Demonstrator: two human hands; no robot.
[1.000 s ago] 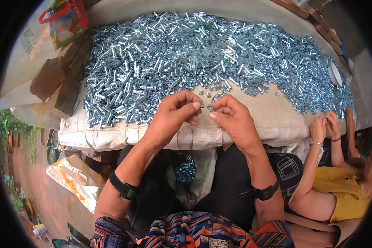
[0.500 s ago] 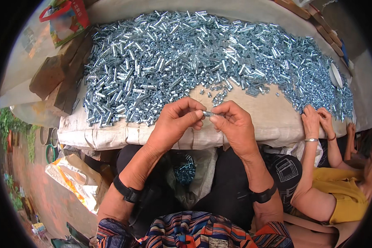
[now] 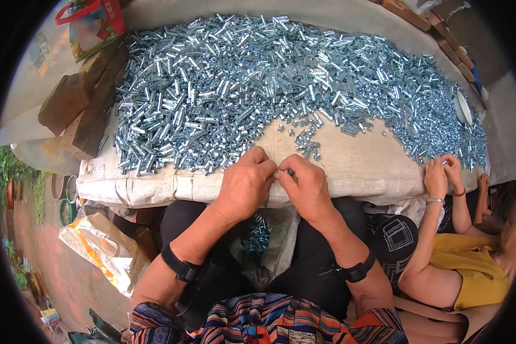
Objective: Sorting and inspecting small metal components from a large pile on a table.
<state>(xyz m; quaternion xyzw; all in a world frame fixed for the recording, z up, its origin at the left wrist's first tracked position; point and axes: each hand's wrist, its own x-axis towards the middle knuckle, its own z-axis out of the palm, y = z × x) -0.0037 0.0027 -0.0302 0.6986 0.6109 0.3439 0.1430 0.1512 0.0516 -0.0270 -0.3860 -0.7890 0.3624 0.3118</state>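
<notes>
My left hand (image 3: 245, 182) and my right hand (image 3: 307, 184) meet fingertip to fingertip at the near edge of a cloth-covered table (image 3: 355, 166). Between the fingers both hands pinch a small silver metal part (image 3: 287, 171). A wide heap of shiny metal sleeves and nuts (image 3: 258, 86) covers the cloth beyond my hands. A few loose nuts (image 3: 307, 143) lie just ahead of my right hand. Below the table edge, between my knees, a bag holds more silver parts (image 3: 255, 238).
A second person in a yellow top (image 3: 476, 275) sits at my right, both hands (image 3: 441, 175) at the table edge. Wooden blocks (image 3: 74, 109) lie at the left, a red-handled bag (image 3: 94, 26) behind them. An orange and white sack (image 3: 100, 252) lies on the ground at lower left.
My hands have drawn back from the edge of the heap toward me, closing together on the small part. The other person's hands have shifted along the table edge.
</notes>
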